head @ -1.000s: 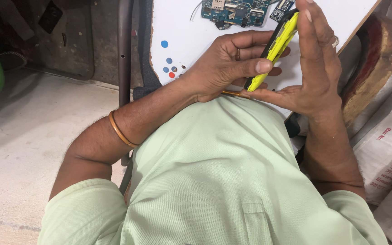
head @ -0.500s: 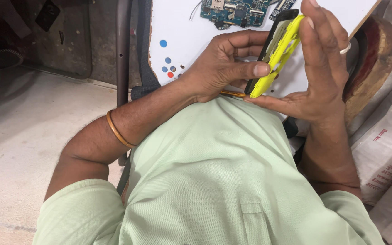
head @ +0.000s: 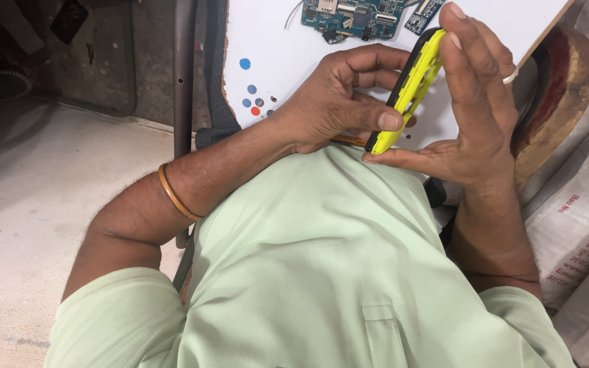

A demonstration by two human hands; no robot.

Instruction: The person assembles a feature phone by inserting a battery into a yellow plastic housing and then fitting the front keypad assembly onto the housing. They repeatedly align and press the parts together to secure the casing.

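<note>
While tilting toward one o'clock, the yellow phone frame [head: 412,87] is sitting edge-on between both hands above the white board [head: 274,41]. The left hand [head: 339,102] is pinching its lower end; the right hand [head: 475,116] is pressing flat along its side. A blue circuit board [head: 352,15] is lying at twelve o'clock.

The phone frame [head: 409,88] stands tilted between the left hand [head: 335,102] and right hand [head: 475,109] — above the board [head: 274,41], where a circuit board [head: 352,15] lies behind.

Yellow casing [head: 409,87] now tilted more upright
</note>
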